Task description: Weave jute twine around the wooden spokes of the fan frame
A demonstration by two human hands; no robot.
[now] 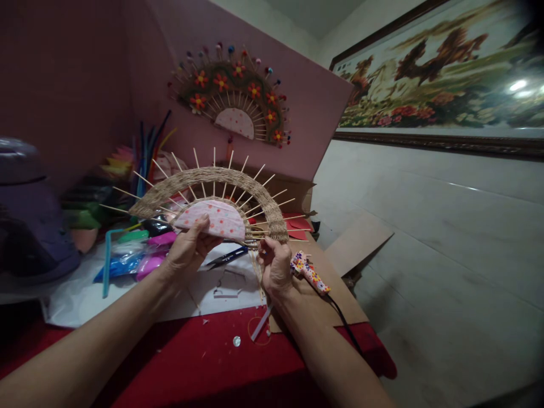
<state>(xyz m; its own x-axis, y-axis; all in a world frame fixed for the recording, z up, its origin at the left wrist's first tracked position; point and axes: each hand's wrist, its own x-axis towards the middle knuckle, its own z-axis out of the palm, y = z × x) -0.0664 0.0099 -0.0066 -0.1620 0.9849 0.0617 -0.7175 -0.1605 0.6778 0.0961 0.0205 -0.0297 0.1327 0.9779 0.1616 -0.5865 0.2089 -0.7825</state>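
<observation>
A half-round woven fan [216, 177] of brown twine on thin wooden sticks is held up over the table. Its base is a pink dotted half-disc [229, 220]. My left hand [191, 249] grips that base, thumb on the front and fingers behind. At the fan's lower right end, my right hand [276, 265] is closed in a pinch on the twine. Loose strands of twine [256, 275] hang beside it. The sticks jut past the woven band all along its outer edge. What lies under my right fingertips is mostly hidden.
A finished flowered fan [242, 85] rests on the pink board behind. Blue-handled snips [229, 256] lie on white paper. A flower-patterned glue gun [310, 273] with a black cord sits on cardboard at right. Bagged coloured clay [147, 252] and a purple container [36, 215] stand left.
</observation>
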